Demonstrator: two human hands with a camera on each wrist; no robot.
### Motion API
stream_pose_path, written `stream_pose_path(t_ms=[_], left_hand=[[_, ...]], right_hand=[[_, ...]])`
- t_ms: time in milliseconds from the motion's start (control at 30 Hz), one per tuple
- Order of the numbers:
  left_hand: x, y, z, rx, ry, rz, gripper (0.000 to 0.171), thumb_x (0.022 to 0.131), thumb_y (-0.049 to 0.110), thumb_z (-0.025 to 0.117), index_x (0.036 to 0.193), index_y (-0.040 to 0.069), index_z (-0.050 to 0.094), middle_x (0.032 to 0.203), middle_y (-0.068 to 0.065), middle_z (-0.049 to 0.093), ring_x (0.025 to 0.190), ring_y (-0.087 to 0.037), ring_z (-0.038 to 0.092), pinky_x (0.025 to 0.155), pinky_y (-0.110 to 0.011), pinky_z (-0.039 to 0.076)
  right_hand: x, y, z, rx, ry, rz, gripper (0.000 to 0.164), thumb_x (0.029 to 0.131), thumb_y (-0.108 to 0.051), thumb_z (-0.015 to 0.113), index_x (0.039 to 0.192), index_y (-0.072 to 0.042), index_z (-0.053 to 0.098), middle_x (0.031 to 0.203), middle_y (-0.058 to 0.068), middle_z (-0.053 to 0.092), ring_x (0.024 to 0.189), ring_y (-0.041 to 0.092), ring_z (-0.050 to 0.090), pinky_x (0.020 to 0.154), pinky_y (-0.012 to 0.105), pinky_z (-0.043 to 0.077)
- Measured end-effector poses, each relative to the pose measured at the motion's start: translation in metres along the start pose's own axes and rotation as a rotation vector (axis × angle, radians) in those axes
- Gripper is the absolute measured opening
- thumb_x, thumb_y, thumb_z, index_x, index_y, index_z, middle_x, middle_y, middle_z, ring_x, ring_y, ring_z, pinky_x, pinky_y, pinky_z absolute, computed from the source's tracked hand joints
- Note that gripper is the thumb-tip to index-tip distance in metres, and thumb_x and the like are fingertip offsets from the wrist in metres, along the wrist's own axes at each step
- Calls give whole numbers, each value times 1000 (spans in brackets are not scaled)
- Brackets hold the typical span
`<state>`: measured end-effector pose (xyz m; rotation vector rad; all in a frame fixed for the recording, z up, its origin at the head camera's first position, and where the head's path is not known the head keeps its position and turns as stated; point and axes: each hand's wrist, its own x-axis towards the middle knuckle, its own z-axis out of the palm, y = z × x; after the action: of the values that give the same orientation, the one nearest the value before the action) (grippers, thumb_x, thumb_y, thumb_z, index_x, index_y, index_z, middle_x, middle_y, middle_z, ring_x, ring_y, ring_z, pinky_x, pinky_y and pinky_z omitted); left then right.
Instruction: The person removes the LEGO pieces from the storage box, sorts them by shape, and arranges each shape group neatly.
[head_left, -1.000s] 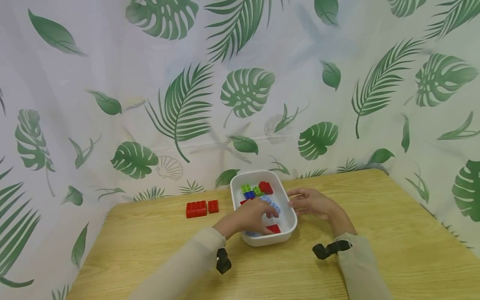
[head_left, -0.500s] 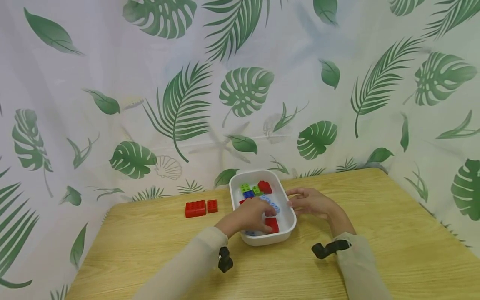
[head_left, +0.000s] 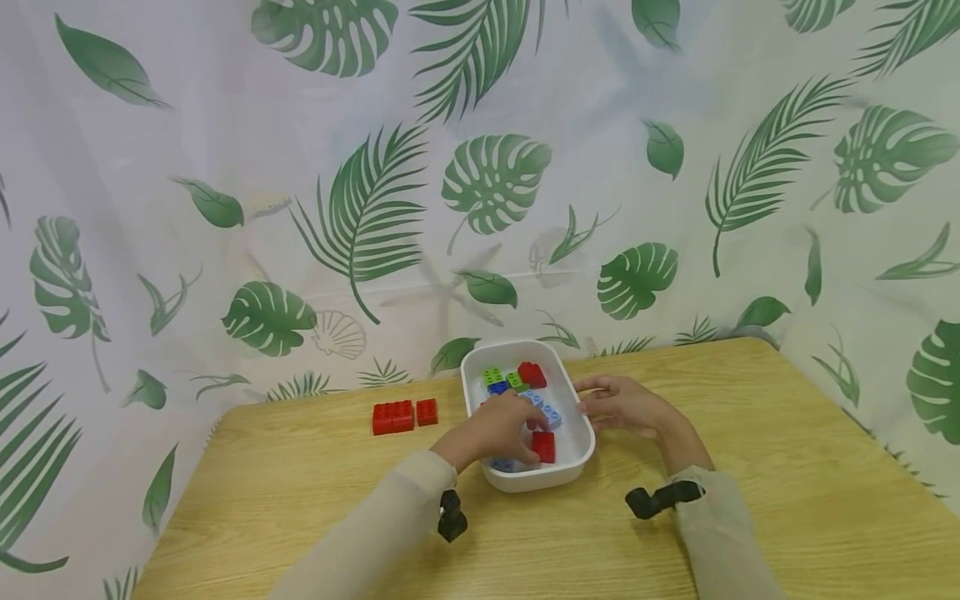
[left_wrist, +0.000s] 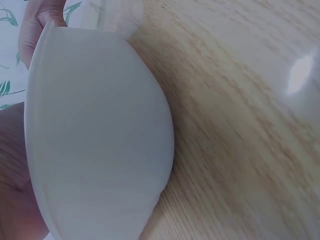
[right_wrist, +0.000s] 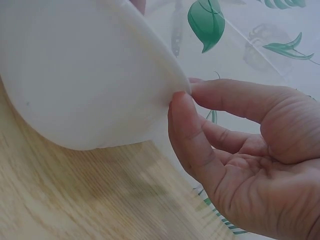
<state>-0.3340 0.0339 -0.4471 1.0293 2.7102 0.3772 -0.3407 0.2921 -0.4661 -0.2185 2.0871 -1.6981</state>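
A white plastic tub stands on the wooden table with several toy building bricks in it. My left hand reaches over its left rim, thumb and fingers bent about a red brick near the front end. In the left wrist view the tub's outer wall covers most of that hand. On the tub's right side, my right hand pinches the rim between thumb and fingers, plainly seen in the right wrist view. Light blue bricks lie beside the left fingers.
Farther back in the tub are green bricks, a blue brick and another red brick. Left of the tub, red bricks and a smaller red brick lie on the table. A leaf-patterned curtain hangs behind.
The red brick at the left fingertips has turned and shifted slightly back inside the tub, its studs now facing up more. My right hand and the tub have stayed in place.
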Motion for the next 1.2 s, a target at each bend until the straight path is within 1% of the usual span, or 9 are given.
stream_pose_path(t_ms=[167, 433, 633, 733, 933, 1067, 1200], left_hand=[[1, 2, 0, -7, -12, -15, 43, 78, 36, 89, 118, 27, 76, 106, 12, 72, 101, -10, 52, 93, -31, 48], [5, 4, 1, 8, -17, -15, 38, 78, 36, 89, 113, 26, 78, 103, 13, 73, 100, -10, 52, 95, -32, 47], [7, 5, -1, -20, -26, -29, 30, 78, 34, 89, 105, 26, 78, 97, 13, 71, 99, -11, 51, 96, -35, 45], [7, 5, -2, -28, -34, -39, 31, 78, 34, 89, 106, 27, 77, 98, 13, 69, 100, -12, 50, 96, -36, 46], [9, 4, -3, -22, -38, -37, 38, 76, 34, 91, 110, 28, 75, 102, 13, 69, 102, -12, 50, 97, -37, 47], [9, 3, -1, -30, -40, -38, 39, 76, 33, 91, 111, 28, 75, 102, 14, 69, 101, -11, 51, 97, -35, 47], [9, 0, 0, -43, -41, -40, 40, 76, 33, 91, 112, 29, 75, 102, 14, 70, 101, -11, 51, 97, -35, 48]], right_hand=[[-2, -1, 0, 5, 0, 4, 56, 98, -13, 66, 144, 8, 44, 115, 9, 71, 103, 19, 68, 91, 37, 59], [-4, -1, 2, 23, -6, -1, 55, 98, -12, 66, 144, 9, 44, 113, 8, 71, 102, 17, 68, 89, 35, 59], [-3, 1, 3, 25, -12, -2, 56, 98, -12, 66, 144, 9, 43, 113, 8, 71, 100, 17, 68, 87, 33, 59], [-2, 1, 2, 20, -8, -2, 56, 98, -13, 66, 144, 9, 43, 112, 8, 71, 100, 18, 68, 87, 33, 59], [0, 0, -1, 19, -6, -4, 57, 98, -13, 67, 145, 9, 43, 111, 8, 71, 98, 18, 68, 86, 33, 60], [0, 0, -1, 25, -4, -3, 56, 98, -12, 66, 144, 9, 43, 109, 7, 71, 97, 18, 68, 86, 33, 60], [0, 1, -1, 20, 1, -4, 56, 98, -13, 67, 144, 9, 44, 112, 9, 71, 99, 18, 68, 87, 35, 60]])
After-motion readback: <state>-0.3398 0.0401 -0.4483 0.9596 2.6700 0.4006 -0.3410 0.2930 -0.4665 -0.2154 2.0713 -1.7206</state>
